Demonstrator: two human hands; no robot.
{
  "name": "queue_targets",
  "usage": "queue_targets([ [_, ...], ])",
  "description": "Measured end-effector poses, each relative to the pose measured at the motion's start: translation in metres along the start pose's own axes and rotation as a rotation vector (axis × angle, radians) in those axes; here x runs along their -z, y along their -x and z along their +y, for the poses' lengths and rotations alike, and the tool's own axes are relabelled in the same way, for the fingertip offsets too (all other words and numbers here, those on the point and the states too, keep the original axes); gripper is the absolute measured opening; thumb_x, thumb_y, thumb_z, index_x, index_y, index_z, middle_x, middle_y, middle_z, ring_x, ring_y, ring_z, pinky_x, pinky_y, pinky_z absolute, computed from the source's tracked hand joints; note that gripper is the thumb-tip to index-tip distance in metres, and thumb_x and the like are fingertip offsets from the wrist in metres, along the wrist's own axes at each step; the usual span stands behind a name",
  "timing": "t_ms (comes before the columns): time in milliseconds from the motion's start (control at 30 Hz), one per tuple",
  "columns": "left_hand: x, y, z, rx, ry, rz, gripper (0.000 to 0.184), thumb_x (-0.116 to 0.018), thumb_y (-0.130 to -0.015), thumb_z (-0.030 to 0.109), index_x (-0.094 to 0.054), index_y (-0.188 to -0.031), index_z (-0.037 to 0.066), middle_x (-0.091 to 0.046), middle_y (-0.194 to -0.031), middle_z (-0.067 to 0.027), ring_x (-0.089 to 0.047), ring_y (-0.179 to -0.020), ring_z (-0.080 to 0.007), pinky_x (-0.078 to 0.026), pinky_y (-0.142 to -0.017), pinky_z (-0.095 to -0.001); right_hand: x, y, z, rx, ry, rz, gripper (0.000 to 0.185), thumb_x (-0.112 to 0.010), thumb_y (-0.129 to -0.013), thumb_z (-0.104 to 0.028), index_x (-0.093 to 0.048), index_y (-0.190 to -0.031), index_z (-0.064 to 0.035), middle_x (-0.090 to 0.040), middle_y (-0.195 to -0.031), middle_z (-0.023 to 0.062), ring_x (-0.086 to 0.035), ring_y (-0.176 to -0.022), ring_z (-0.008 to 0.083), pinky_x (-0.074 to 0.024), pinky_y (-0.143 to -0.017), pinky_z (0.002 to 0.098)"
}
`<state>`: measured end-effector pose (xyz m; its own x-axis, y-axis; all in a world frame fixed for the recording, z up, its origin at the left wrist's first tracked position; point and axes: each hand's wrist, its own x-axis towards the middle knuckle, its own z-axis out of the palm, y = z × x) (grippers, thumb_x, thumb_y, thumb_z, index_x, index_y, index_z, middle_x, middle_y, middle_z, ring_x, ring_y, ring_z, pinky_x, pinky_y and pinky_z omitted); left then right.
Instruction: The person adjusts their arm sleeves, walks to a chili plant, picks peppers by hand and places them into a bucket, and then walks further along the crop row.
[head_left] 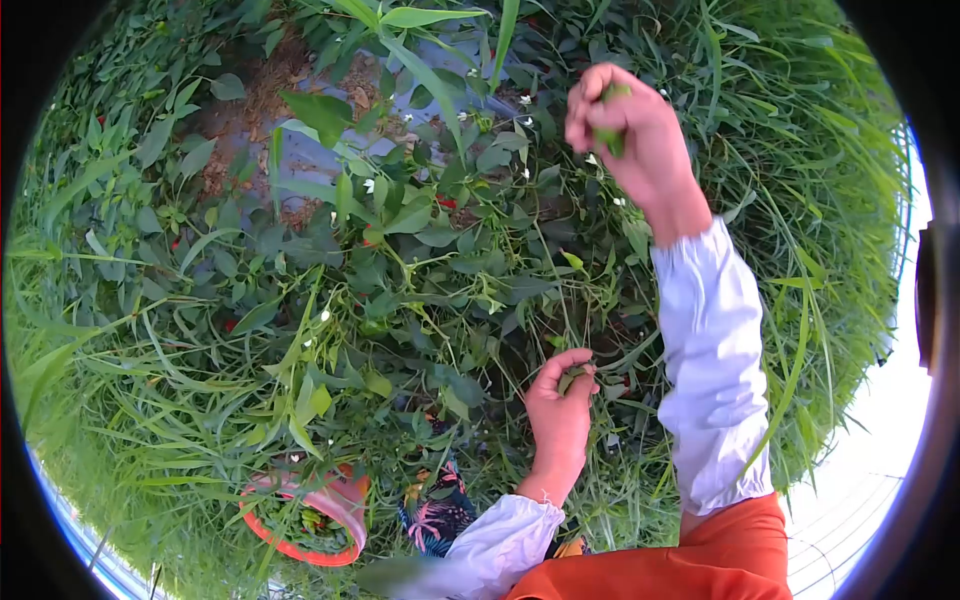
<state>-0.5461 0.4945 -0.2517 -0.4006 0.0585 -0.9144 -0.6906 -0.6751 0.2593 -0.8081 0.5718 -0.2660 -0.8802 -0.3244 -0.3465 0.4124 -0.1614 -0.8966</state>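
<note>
My right hand (630,130), in a white sleeve cover, is raised over the plants at the upper right, its fingers curled round a green pepper (608,125). Lower down, near the bottom centre, my left hand (562,400) is closed among the stems, with a green leaf (570,378) between thumb and fingers. Leafy pepper plants (430,240) with small white flowers spread in front of both hands. A few red peppers (446,202) show through the leaves.
A pinkish-red bucket (350,505) with green peppers and some red inside stands at the lower left. Tall grass (830,200) rises at the right. Bluish plastic sheeting (300,160) and brown soil lie at the upper left. Patterned cloth (440,515) shows near the bucket.
</note>
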Motion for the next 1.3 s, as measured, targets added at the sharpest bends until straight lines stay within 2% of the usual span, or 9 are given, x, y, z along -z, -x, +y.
queue_targets([
  [200,0.005,-0.001,0.001,0.021,0.017,-0.023,0.016,-0.059,-0.085,-0.002,-0.064,-0.099,0.005,-0.061,-0.082,-0.0008,-0.053,-0.065,-0.0054,-0.039,-0.051,-0.0171,0.026,-0.121,0.063,-0.527,0.572,0.31,0.019,-0.07,-0.081,-0.027,-0.063,-0.085,-0.01,-0.053,-0.085,-0.0009,-0.043,-0.065,0.0088,-0.0413,-0.059,0.0271],
  [367,0.006,0.0,0.012,0.05,0.004,-0.016,0.015,-0.058,-0.085,-0.002,-0.064,-0.098,0.005,-0.061,-0.082,-0.0001,-0.052,-0.064,-0.0039,-0.038,-0.05,-0.0164,0.01,-0.124,0.094,-0.819,0.64,0.066,0.026,-0.07,-0.081,-0.033,-0.069,-0.104,-0.0214,-0.056,-0.09,-0.0068,-0.042,-0.075,0.0063,-0.0371,-0.063,0.0256],
  [500,0.01,-0.002,0.01,0.046,0.036,-0.026,0.015,-0.058,-0.085,-0.002,-0.063,-0.097,0.005,-0.06,-0.081,0.0005,-0.051,-0.063,-0.0038,-0.037,-0.05,-0.0166,-0.003,-0.104,0.082,-0.757,0.461,-0.202,0.033,-0.069,-0.081,-0.028,-0.067,-0.112,-0.0144,-0.062,-0.09,-0.0046,-0.05,-0.078,0.0053,-0.037,-0.061,0.0241],
  [667,0.012,-0.003,0.009,0.049,0.058,-0.009,0.017,-0.058,-0.084,-0.003,-0.063,-0.098,0.006,-0.06,-0.08,0.0014,-0.051,-0.062,-0.0044,-0.036,-0.049,-0.0169,-0.042,-0.025,0.049,-0.067,0.798,-0.055,0.029,-0.07,-0.078,-0.009,-0.063,-0.105,-0.0007,-0.061,-0.082,0.0003,-0.054,-0.069,0.0081,-0.0461,-0.067,0.0261],
  [767,0.011,0.0,0.015,0.06,0.004,-0.01,0.019,-0.057,-0.083,-0.003,-0.063,-0.099,0.006,-0.06,-0.08,0.0007,-0.052,-0.063,-0.0051,-0.037,-0.05,-0.0178,-0.064,0.04,0.05,0.44,1.272,-0.225,0.018,-0.065,-0.065,-0.004,-0.055,-0.079,-0.0062,-0.055,-0.075,0.0108,-0.057,-0.069,0.0321,-0.0478,-0.062,0.0384],
  [967,0.012,-0.003,0.015,0.162,0.101,0.005,0.017,-0.057,-0.083,0.002,-0.063,-0.099,0.004,-0.06,-0.081,-0.0009,-0.055,-0.065,-0.0076,-0.042,-0.053,-0.0207,-0.042,0.099,0.096,0.267,1.369,-0.497,0.034,-0.067,-0.052,-0.002,-0.053,-0.083,-0.0076,-0.057,-0.084,0.0076,-0.058,-0.079,0.0305,-0.0501,-0.067,0.0394],
  [1067,0.018,-0.009,0.028,0.128,0.257,0.083,0.037,-0.061,-0.085,0.015,-0.053,-0.12,0.006,-0.058,-0.096,-0.0029,-0.056,-0.077,-0.0109,-0.045,-0.061,-0.0269,-0.029,0.109,0.104,0.258,1.376,-0.465,0.031,-0.067,-0.055,-0.004,-0.053,-0.084,-0.0064,-0.056,-0.085,0.0087,-0.058,-0.079,0.0306,-0.0499,-0.067,0.0394],
  [1200,0.026,-0.013,0.07,-0.162,0.318,0.27,0.077,-0.07,-0.081,0.022,-0.027,-0.142,0.007,-0.041,-0.13,-0.0088,-0.046,-0.107,-0.0149,-0.041,-0.083,-0.031,-0.013,0.126,0.124,0.243,1.347,-0.395,0.028,-0.065,-0.061,-0.007,-0.053,-0.086,-0.0061,-0.053,-0.086,0.0091,-0.057,-0.079,0.0296,-0.0501,-0.068,0.0383],
  [1300,0.031,-0.005,0.077,-0.809,-0.545,0.494,0.083,-0.074,-0.076,0.012,-0.025,-0.143,0.006,-0.03,-0.139,-0.0156,-0.039,-0.121,-0.0255,-0.04,-0.092,-0.0353,-0.005,0.143,0.14,0.219,1.367,-0.393,0.025,-0.062,-0.061,-0.004,-0.053,-0.085,-0.0066,-0.053,-0.085,0.0084,-0.056,-0.081,0.0291,-0.0502,-0.068,0.0382],
])
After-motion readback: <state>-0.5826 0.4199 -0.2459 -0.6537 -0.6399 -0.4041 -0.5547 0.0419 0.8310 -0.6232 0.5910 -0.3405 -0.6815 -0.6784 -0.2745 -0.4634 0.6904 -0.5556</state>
